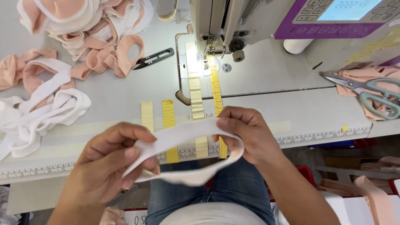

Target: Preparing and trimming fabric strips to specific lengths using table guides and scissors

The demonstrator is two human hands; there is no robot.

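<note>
While spanning both hands, white fabric loop (pixel 183 139), pinched by left hand (pixel 110 160), right hand (pixel 246 133), sagging between.

The white band (pixel 183 139) you hold between your left hand (pixel 109 164) and right hand (pixel 246 133) is soft, matt knit cloth. Far left, the peach and white loops (pixel 83 29) look like the same matt fabric. Your table (pixel 116 96) is smooth, pale and faintly glossy, with matt yellow tape strips (pixel 168 116). The scissors (pixel 366 89) at right have shiny metal blades and smooth plastic handles. Your jeans (pixel 233 183) are coarse denim.
</note>
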